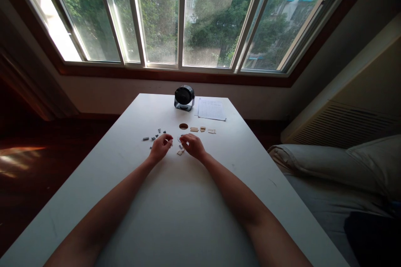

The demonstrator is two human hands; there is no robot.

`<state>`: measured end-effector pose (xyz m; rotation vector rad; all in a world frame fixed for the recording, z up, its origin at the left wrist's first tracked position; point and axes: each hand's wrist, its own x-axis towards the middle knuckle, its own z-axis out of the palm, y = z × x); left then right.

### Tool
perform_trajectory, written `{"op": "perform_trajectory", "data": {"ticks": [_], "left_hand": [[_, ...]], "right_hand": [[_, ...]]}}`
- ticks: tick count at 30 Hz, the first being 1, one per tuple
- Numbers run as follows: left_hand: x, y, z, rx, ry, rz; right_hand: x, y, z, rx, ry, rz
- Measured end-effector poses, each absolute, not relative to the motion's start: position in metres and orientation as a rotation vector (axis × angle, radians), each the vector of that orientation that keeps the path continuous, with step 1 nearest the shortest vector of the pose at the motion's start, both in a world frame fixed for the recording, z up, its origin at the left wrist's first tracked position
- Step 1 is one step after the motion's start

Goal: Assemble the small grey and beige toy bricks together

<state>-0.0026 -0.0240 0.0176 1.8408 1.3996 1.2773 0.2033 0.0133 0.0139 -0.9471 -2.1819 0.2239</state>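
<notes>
Both my hands are over the middle of a white table point(188, 200), a short gap between them. My left hand point(161, 147) is curled, thumb and fingers in a pinch; whatever may be in it is too small to make out. The fingers of my right hand point(193, 146) are bent inward too, fingertips beside a pale ring-shaped piece point(178, 138), and their contents are hidden. Small grey pieces point(145, 138) are scattered about my left hand. Just below the right fingertips lies a small cream piece point(179, 152). Several tan studded pieces point(194, 129) form a row beyond my right hand.
A black round fan point(184, 96) on a stand is near the table's far edge, beside a printed sheet of paper point(212, 109). A round hole point(183, 126) opens in the tabletop. Cushioned seating point(326, 171) is at the right, with windows point(206, 16) ahead.
</notes>
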Motion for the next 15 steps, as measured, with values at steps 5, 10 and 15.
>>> {"op": "perform_trajectory", "data": {"ticks": [5, 10, 15], "left_hand": [[-0.001, -0.017, 0.010, 1.403, 1.240, 1.399], [0.000, -0.018, 0.008, 1.320, 1.158, 1.361], [0.003, -0.023, 0.011, 1.383, 1.146, 1.300]], "right_hand": [[0.197, 0.004, 0.020, -0.853, -2.251, 0.156], [0.198, 0.000, 0.023, -0.804, -2.342, 0.073], [0.199, 0.001, 0.022, -0.795, -2.334, 0.064]]}}
